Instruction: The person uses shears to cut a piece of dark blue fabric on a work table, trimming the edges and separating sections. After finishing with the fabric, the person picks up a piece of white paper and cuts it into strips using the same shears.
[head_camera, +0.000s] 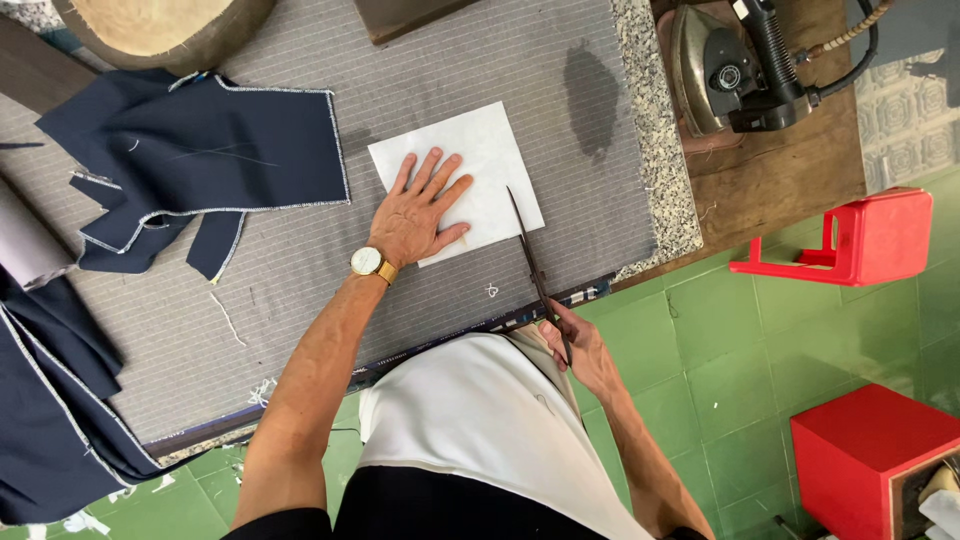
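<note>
L hand (418, 212) flat, open, pinning white sheet (478, 170) on bench (300, 290); R hand (582, 345) gripping scissors (535, 270) at sheet edge; cutting step, needs steady sheet

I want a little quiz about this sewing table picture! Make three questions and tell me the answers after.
1. True or false: the left hand lies flat on the white sheet.
2. What does the right hand hold? A) scissors B) a pencil C) the iron
3. Fill in: the navy cloth lies to the ____ of the white sheet in the picture.

Key:
1. True. The palm presses the sheet down on the grey striped table.
2. A. The scissors reach the sheet's right edge; the iron sits apart on its wooden stand.
3. Left.
</note>
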